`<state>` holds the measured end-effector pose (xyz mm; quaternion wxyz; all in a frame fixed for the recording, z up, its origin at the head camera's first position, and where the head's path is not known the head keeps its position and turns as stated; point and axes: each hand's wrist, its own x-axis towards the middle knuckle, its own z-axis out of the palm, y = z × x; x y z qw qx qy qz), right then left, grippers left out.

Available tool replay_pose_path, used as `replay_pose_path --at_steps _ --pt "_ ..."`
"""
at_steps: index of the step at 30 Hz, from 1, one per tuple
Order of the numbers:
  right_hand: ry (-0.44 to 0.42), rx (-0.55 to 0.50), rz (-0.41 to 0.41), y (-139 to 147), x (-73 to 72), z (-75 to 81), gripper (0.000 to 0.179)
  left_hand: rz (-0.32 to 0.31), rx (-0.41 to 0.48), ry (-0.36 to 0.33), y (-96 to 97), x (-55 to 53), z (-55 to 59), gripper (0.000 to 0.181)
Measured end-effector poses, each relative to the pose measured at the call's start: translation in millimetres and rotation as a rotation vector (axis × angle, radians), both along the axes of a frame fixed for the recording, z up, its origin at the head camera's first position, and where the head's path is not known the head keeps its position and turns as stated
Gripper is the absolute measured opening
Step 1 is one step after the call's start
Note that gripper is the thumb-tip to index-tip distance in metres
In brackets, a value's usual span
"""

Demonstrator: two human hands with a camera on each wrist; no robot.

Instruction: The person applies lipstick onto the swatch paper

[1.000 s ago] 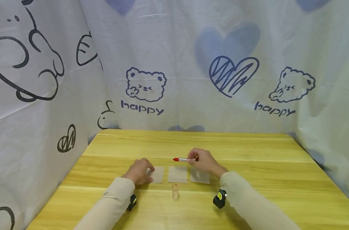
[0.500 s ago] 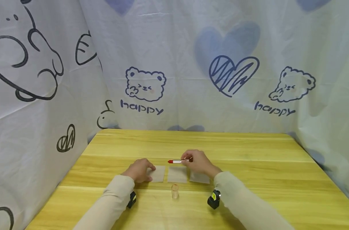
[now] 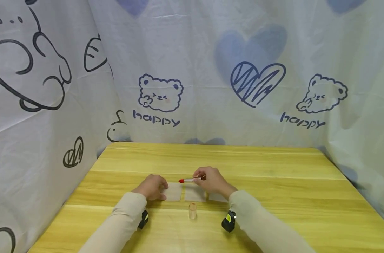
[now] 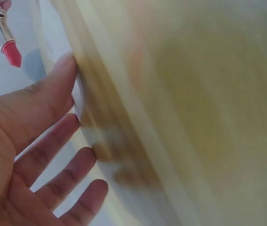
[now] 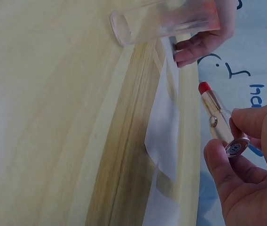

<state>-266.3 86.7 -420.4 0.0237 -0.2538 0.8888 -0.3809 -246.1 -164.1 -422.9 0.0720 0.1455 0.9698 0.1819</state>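
Observation:
In the head view my right hand [image 3: 213, 181] pinches an uncapped lipstick [image 3: 188, 180] by its base. The red tip points left, above the gap between the left paper square [image 3: 174, 192] and the middle paper square [image 3: 195, 193]. The right wrist view shows the thumb and fingers around the base of the lipstick [image 5: 219, 123]. My left hand [image 3: 152, 187] rests at the left square's outer edge, its fingertips on the paper. Spread, nearly straight fingers [image 4: 67, 176] of that hand show in the left wrist view.
A right paper square [image 3: 218, 198] lies partly under my right forearm. In front of the middle square stands a clear lipstick cap [image 3: 192, 211] on the wooden table [image 3: 274, 175]. A white printed curtain [image 3: 204, 52] hangs behind and at both sides.
My right hand has moved left and slightly toward me with the lipstick, its tip passing from above the middle square to near the left one. The left hand has stayed almost still.

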Motion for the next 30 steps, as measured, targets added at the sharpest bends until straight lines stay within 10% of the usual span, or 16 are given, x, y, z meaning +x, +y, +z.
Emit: replay_pose_path --at_steps 30 --pt "-0.013 0.006 -0.044 -36.7 -1.5 -10.6 0.004 -0.009 -0.006 -0.009 -1.7 -2.9 -3.2 0.039"
